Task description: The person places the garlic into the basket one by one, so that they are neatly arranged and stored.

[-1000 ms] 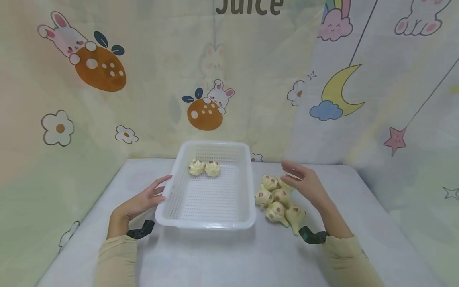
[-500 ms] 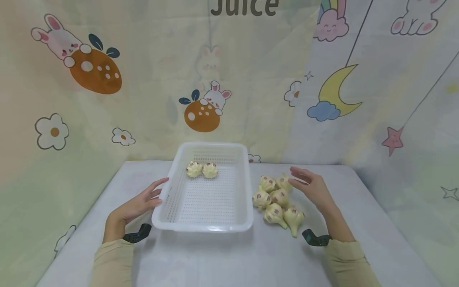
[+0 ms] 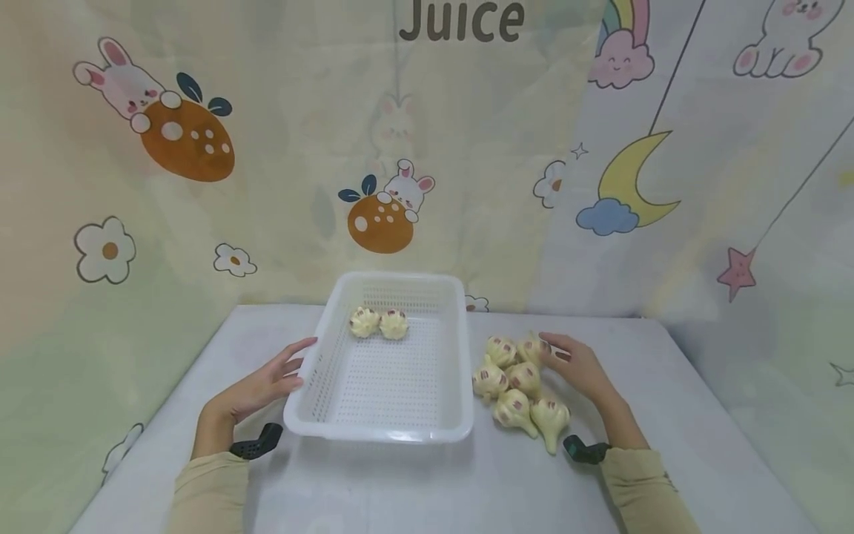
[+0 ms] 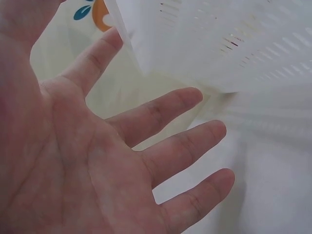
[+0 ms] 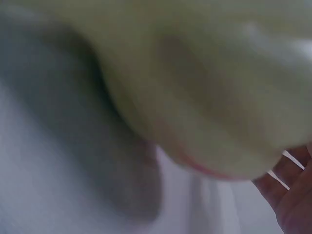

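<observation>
A white perforated basket [image 3: 379,433] holds two cream garlic-like bulbs [image 3: 394,325] side by side towards its back. My left hand [image 3: 259,384] is at the basket's left side, fingers spread; in the left wrist view one fingertip of that hand [image 4: 112,141] touches the basket's edge [image 4: 195,44]. Several more bulbs [image 3: 524,378] lie in a cluster right of the basket. My right hand [image 3: 583,371] has its fingertips at the rearmost right bulb [image 3: 531,347]; whether they touch is unclear. A blurred bulb [image 5: 204,97] fills much of the right wrist view, partly hiding the hand [image 5: 295,195].
The basket and bulbs rest on a white-covered table [image 3: 427,497]. A patterned cloth [image 3: 287,170] with printed rabbits, flowers and a moon hangs behind and at both sides. Black devices are strapped at the left wrist [image 3: 259,442] and right wrist [image 3: 586,450].
My right hand has lowered and shifted slightly right, its fingertips coming down to the rearmost right bulb. The left hand stays beside the basket. The head view has shifted a little.
</observation>
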Available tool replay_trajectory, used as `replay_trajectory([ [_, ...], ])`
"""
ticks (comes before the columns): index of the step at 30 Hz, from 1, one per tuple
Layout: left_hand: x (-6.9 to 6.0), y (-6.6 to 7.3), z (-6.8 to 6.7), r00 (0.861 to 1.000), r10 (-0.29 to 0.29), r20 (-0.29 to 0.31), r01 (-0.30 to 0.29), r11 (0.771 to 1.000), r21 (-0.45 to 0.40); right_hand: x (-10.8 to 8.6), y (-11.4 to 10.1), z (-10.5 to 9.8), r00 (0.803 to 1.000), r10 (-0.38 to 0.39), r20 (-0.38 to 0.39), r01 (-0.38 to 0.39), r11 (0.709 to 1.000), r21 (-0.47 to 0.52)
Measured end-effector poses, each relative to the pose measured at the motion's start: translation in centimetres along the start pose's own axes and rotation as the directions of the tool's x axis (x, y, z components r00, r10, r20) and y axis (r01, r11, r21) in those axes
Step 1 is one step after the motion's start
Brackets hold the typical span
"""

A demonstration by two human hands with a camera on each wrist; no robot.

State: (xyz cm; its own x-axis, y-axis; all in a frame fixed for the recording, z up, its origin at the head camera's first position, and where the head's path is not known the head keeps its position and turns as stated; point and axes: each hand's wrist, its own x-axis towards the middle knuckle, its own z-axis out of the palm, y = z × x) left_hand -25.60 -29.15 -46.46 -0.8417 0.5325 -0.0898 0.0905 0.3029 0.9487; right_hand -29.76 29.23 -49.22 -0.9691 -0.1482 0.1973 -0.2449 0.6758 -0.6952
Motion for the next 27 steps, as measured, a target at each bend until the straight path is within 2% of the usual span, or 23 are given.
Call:
replay_trajectory([
  [10,-0.3,0.0,0.0,1.0,0.009,-0.007,-0.009,1.0,-0.003,-0.8,-0.9,-1.1,1.0,-0.024,0.0,0.024,0.991,-0.129],
  [17,-0.2,0.0,0.0,1.0,0.007,-0.006,-0.007,1.0,-0.004,-1.3,-1.6,-2.4,0.997,0.015,0.077,0.001,0.98,-0.197],
  [24,-0.1,0.0,0.1,1.0,0.001,-0.004,-0.001,1.0,0.007,-2.0,-2.1,-3.7,0.986,0.064,0.154,-0.02,0.963,-0.269],
  [27,0.1,-0.2,0.1,1.0,-0.005,-0.002,0.005,1.0,0.0,-2.4,-2.6,-4.1,0.983,0.079,0.165,-0.028,0.957,-0.289],
])
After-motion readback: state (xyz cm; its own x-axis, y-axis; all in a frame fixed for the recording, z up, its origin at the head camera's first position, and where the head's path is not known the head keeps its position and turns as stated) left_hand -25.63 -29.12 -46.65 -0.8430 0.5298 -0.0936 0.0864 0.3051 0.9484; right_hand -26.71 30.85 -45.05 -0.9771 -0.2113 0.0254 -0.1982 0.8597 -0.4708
